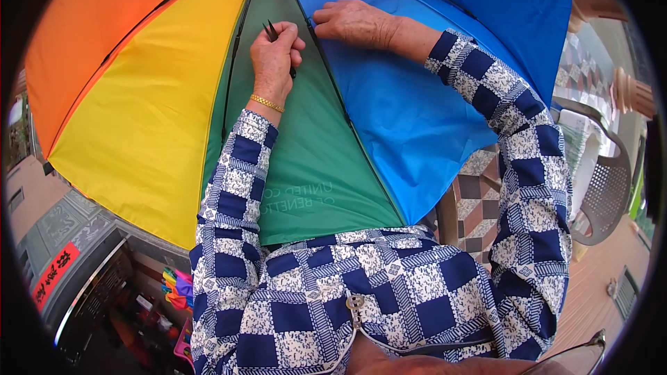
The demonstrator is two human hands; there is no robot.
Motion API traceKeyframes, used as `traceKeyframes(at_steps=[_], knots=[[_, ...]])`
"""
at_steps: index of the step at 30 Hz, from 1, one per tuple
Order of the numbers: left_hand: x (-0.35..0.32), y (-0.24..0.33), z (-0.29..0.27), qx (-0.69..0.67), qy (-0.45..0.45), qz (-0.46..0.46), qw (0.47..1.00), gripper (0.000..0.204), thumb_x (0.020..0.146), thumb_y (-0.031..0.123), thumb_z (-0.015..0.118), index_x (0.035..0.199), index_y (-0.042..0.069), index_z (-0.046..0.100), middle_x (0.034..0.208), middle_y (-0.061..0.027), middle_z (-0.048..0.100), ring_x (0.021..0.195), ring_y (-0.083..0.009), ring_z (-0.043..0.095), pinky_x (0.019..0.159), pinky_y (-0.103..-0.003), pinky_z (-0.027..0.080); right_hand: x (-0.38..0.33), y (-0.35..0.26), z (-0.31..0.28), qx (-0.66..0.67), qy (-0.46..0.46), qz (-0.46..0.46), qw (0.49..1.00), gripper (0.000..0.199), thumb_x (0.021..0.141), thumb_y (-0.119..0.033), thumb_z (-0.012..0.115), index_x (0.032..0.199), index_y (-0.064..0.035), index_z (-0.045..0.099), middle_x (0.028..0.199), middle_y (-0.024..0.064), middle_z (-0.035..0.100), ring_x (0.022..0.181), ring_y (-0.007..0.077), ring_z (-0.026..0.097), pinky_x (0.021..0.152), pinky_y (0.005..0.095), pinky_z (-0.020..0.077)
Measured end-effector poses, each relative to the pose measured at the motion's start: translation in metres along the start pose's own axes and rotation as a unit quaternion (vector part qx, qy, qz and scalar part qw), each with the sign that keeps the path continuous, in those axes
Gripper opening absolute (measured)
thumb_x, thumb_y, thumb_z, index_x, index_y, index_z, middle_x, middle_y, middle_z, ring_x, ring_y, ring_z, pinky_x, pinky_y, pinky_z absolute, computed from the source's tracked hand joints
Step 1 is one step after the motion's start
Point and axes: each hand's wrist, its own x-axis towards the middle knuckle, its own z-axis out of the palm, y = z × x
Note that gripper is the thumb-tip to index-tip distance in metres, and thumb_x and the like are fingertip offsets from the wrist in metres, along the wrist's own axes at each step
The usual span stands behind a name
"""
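Note:
A multicoloured umbrella [309,153] lies opened out over my lap, its inner side with the thin black ribs facing me. Its panels run from orange and yellow through green to blue. My left hand [274,59], a gold bracelet at its wrist, is closed around a small black tool [270,30] over the green panel. Two slim points stick up past my fingers; whether they belong to snips or tweezers I cannot tell. My right hand [354,24] pinches at the rib between the green and blue panels. What lies between those fingertips is too small to make out.
On the right stands a grey-brown plastic chair [604,191] with a pale cloth [580,146] over it. Patterned tiles [479,201] show beside my right arm. At the lower left are a dark doorway [104,319], a red paper strip [55,274] and bright coloured items [179,288].

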Motion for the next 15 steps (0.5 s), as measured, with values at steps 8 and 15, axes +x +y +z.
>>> traceKeyframes(at_steps=[8, 15], knots=[[0.0014, -0.004, -0.0008, -0.007, -0.004, -0.004, 1.0, 0.008, 0.083, 0.011, 0.061, 0.084, 0.004, 0.059, 0.062, -0.003, 0.056, 0.042, -0.0066, 0.045, 0.039, -0.02, 0.035, 0.0048, 0.0, 0.0034, -0.009, -0.071, 0.033, 0.997, 0.006, 0.073, -0.011, 0.054, 0.076, -0.0062, 0.052, 0.083, 0.0085, 0.053, 0.081, 0.0261, 0.057, 0.071, 0.037, 0.0483], [0.0046, -0.0087, -0.0051, -0.009, 0.01, -0.02, 1.0, 0.008, 0.083, 0.01, 0.06, 0.085, 0.003, 0.059, 0.062, -0.0031, 0.057, 0.043, -0.0065, 0.045, 0.04, -0.02, 0.035, 0.0018, -0.0041, -0.0006, 0.035, -0.066, 0.085, 0.994, 0.006, 0.076, -0.011, 0.055, 0.078, -0.0062, 0.055, 0.081, 0.0081, 0.055, 0.078, 0.0267, 0.058, 0.07, 0.0377, 0.0483]])
